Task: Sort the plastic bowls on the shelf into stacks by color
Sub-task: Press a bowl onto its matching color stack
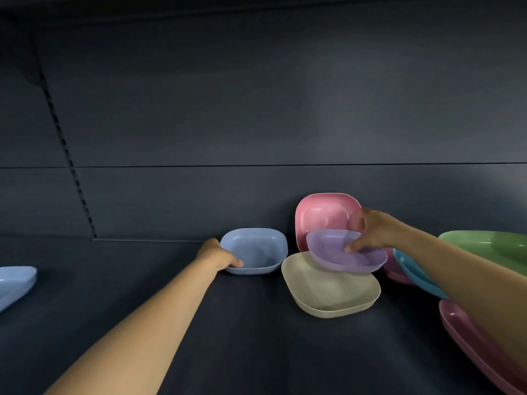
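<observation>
Both hands are on bowls. The right hand [373, 229] pinches the lilac bowl [346, 255] at its far right rim, thumb inside, fingers curled over the edge, and holds it tilted above the shelf [228, 323]. That bowl is smooth matte plastic, a rounded square with a shallow well, and it overlaps the back edge of the cream bowl [330, 286] beneath it. The cream bowl sits flat on the shelf, same rounded-square shape, same soft sheen.

The left hand [219, 255] grips the blue bowl [253, 250] at its near left corner, fingers curled over the rim. The blue bowl rests on the shelf just left of the cream one, tipped a little toward the camera, close to the back wall [256, 109].

Behind the lilac bowl a pink bowl [325, 215] stands nearly upright on its edge, leaning against the back wall with its hollow facing out. Right of the forearm a teal bowl [413, 272] shows only as a curved sliver, a green bowl [490, 246] behind it, and a second pink bowl [479, 346] lies at the lower right edge, partly cut off. At the far left edge another pale blue bowl [14, 283] sits well apart from the rest.

The shelf is dark, matte, faintly grained; the back wall is dark panelling with a slotted upright strip [68, 161]. No writing or labels can be read on any bowl.
</observation>
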Action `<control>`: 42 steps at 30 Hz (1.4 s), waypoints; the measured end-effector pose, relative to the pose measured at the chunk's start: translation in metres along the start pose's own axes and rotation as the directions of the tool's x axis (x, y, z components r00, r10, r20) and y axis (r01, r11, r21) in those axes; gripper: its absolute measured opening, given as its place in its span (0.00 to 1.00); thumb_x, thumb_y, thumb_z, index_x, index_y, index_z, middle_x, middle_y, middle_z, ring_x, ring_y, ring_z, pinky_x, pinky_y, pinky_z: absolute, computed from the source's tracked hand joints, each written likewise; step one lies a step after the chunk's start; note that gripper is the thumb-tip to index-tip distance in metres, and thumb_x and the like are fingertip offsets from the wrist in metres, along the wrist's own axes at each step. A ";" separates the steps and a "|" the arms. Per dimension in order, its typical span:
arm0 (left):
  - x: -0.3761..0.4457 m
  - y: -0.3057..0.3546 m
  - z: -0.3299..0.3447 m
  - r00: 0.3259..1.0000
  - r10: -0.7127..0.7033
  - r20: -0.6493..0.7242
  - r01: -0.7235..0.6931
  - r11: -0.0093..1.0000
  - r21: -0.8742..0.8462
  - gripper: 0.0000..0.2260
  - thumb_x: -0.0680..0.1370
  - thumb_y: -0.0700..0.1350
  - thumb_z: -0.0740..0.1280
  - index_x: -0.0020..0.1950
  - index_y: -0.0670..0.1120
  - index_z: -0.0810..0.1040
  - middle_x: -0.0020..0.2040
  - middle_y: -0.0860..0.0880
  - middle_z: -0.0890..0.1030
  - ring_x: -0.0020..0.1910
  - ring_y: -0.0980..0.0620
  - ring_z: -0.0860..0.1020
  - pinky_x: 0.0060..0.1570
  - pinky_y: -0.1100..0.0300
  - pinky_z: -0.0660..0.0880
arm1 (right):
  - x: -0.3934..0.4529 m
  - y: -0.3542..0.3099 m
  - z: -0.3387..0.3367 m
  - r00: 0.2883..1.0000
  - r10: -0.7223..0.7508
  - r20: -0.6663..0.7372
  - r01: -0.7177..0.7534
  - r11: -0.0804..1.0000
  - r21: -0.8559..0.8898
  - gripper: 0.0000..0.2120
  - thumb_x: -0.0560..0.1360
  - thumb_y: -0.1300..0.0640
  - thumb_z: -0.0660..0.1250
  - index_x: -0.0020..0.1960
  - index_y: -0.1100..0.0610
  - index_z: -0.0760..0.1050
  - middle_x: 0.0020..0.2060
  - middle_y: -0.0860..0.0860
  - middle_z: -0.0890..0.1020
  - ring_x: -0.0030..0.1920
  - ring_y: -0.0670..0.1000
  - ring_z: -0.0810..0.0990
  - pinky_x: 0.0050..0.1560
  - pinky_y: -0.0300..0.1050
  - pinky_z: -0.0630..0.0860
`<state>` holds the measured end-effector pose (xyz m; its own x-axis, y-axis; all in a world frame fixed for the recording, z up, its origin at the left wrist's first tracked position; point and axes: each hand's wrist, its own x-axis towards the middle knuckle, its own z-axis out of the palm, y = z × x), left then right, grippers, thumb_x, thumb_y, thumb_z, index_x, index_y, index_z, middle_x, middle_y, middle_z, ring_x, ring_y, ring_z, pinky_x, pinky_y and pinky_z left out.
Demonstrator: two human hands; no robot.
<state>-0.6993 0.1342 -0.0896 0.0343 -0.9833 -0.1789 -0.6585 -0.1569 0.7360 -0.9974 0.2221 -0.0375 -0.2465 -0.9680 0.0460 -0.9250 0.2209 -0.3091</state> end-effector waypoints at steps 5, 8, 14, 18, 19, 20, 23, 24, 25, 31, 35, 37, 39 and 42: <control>0.005 -0.002 0.001 1.000 -0.021 -0.006 0.020 0.995 -0.102 0.27 0.70 0.42 0.75 0.64 0.38 0.68 0.60 0.45 0.73 0.58 0.46 0.72 0.54 0.56 0.70 | 0.003 0.005 0.003 0.998 0.054 0.025 -0.055 0.997 0.056 0.20 0.63 0.50 0.78 0.37 0.56 0.67 0.33 0.49 0.72 0.32 0.47 0.69 0.30 0.40 0.64; 0.005 -0.006 0.001 1.000 0.001 -0.004 -0.002 0.967 -0.254 0.22 0.69 0.40 0.75 0.59 0.39 0.73 0.57 0.45 0.77 0.54 0.46 0.74 0.53 0.56 0.71 | 0.003 0.007 0.005 0.995 0.077 0.070 -0.086 0.988 0.125 0.15 0.64 0.52 0.78 0.37 0.58 0.73 0.34 0.51 0.75 0.33 0.49 0.71 0.30 0.39 0.66; -0.005 -0.018 0.001 0.992 0.054 -0.111 -0.101 0.874 -0.475 0.16 0.70 0.36 0.73 0.56 0.42 0.77 0.54 0.45 0.79 0.51 0.45 0.77 0.48 0.56 0.73 | 0.001 0.006 0.009 0.990 0.061 0.127 -0.100 0.940 0.327 0.07 0.66 0.60 0.77 0.38 0.60 0.79 0.34 0.53 0.79 0.34 0.50 0.75 0.35 0.39 0.73; -0.015 -0.023 -0.011 0.989 0.041 -0.140 -0.119 0.783 -0.611 0.13 0.71 0.33 0.71 0.53 0.43 0.76 0.51 0.45 0.79 0.51 0.45 0.77 0.50 0.54 0.74 | -0.003 -0.008 0.006 0.996 0.023 0.081 -0.062 0.852 0.519 0.07 0.66 0.66 0.75 0.44 0.62 0.83 0.43 0.58 0.84 0.41 0.54 0.80 0.48 0.48 0.78; -0.019 -0.025 -0.016 0.988 0.035 -0.148 -0.122 0.761 -0.637 0.12 0.71 0.33 0.71 0.52 0.44 0.75 0.51 0.45 0.79 0.51 0.44 0.77 0.51 0.53 0.75 | -0.005 -0.014 0.005 0.997 0.016 0.080 -0.057 0.835 0.547 0.04 0.68 0.66 0.74 0.42 0.61 0.82 0.41 0.57 0.84 0.40 0.54 0.80 0.44 0.46 0.77; -0.022 -0.027 -0.023 0.987 0.029 -0.157 -0.127 0.741 -0.659 0.11 0.72 0.33 0.70 0.50 0.44 0.75 0.50 0.45 0.78 0.51 0.44 0.77 0.51 0.52 0.76 | -0.007 -0.021 0.004 0.996 0.008 0.087 -0.056 0.819 0.571 0.02 0.68 0.65 0.73 0.40 0.61 0.81 0.40 0.56 0.84 0.40 0.54 0.80 0.41 0.44 0.76; -0.032 -0.039 -0.048 0.983 0.034 -0.181 -0.152 0.708 -0.690 0.10 0.73 0.33 0.68 0.50 0.44 0.75 0.51 0.44 0.79 0.51 0.43 0.78 0.48 0.52 0.76 | -0.012 -0.046 0.005 0.993 -0.016 0.113 -0.062 0.757 0.650 0.06 0.70 0.62 0.73 0.45 0.64 0.81 0.46 0.60 0.84 0.43 0.57 0.81 0.43 0.45 0.74; -0.035 -0.043 -0.059 0.981 0.046 -0.188 -0.165 0.705 -0.690 0.10 0.73 0.33 0.68 0.51 0.44 0.76 0.52 0.44 0.79 0.52 0.43 0.78 0.46 0.53 0.76 | -0.013 -0.055 0.006 0.992 -0.016 0.124 -0.073 0.728 0.681 0.10 0.71 0.61 0.73 0.50 0.64 0.80 0.48 0.60 0.83 0.45 0.57 0.81 0.43 0.45 0.75; -0.039 -0.048 -0.072 0.979 0.057 -0.198 -0.180 0.703 -0.688 0.10 0.74 0.33 0.68 0.52 0.44 0.76 0.53 0.44 0.79 0.52 0.43 0.78 0.45 0.53 0.76 | -0.015 -0.066 0.007 0.991 -0.013 0.130 -0.084 0.698 0.711 0.12 0.72 0.60 0.72 0.53 0.64 0.79 0.49 0.59 0.83 0.48 0.57 0.81 0.44 0.46 0.76; -0.065 -0.096 -0.161 0.960 0.080 -0.268 -0.244 0.711 -0.659 0.09 0.74 0.34 0.68 0.53 0.42 0.76 0.51 0.45 0.79 0.50 0.45 0.78 0.44 0.55 0.75 | -0.038 -0.151 0.018 1.000 0.007 -0.012 0.004 0.678 0.735 0.13 0.72 0.59 0.72 0.54 0.63 0.79 0.48 0.58 0.83 0.48 0.60 0.81 0.54 0.53 0.77; -0.072 -0.141 -0.221 0.954 0.072 -0.292 -0.252 0.723 -0.643 0.09 0.74 0.34 0.69 0.53 0.41 0.76 0.51 0.45 0.79 0.49 0.45 0.78 0.40 0.58 0.75 | -0.066 -0.215 0.015 0.981 0.048 -0.190 0.119 0.626 0.771 0.08 0.73 0.62 0.71 0.51 0.64 0.79 0.41 0.58 0.80 0.37 0.57 0.77 0.40 0.45 0.74; -0.069 -0.166 -0.252 0.955 0.065 -0.288 -0.241 0.733 -0.636 0.10 0.74 0.35 0.69 0.55 0.40 0.76 0.53 0.43 0.79 0.50 0.44 0.78 0.40 0.57 0.76 | -0.080 -0.245 0.016 0.958 0.087 -0.274 0.166 0.610 0.775 0.06 0.74 0.60 0.70 0.48 0.62 0.79 0.44 0.59 0.81 0.40 0.57 0.78 0.44 0.47 0.74; -0.065 -0.193 -0.283 0.961 0.043 -0.272 -0.210 0.754 -0.623 0.09 0.75 0.36 0.69 0.55 0.38 0.76 0.54 0.42 0.80 0.52 0.43 0.79 0.43 0.54 0.77 | -0.094 -0.277 0.022 0.941 0.122 -0.316 0.200 0.554 0.808 0.07 0.74 0.60 0.69 0.49 0.62 0.79 0.47 0.61 0.82 0.43 0.58 0.78 0.49 0.52 0.75; -0.058 -0.231 -0.320 0.968 0.009 -0.250 -0.164 0.776 -0.609 0.07 0.75 0.35 0.68 0.52 0.38 0.74 0.54 0.40 0.79 0.50 0.42 0.78 0.46 0.52 0.76 | -0.117 -0.326 0.044 0.952 0.181 -0.247 0.169 0.362 0.917 0.13 0.73 0.62 0.70 0.55 0.66 0.77 0.47 0.60 0.82 0.45 0.59 0.79 0.49 0.55 0.77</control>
<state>-0.3093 0.1982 -0.0401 0.2151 -0.9766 -0.0036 -0.0586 -0.0166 0.9981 -0.6546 0.2577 0.0161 -0.4735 -0.8523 0.2223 -0.1113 -0.1924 -0.9750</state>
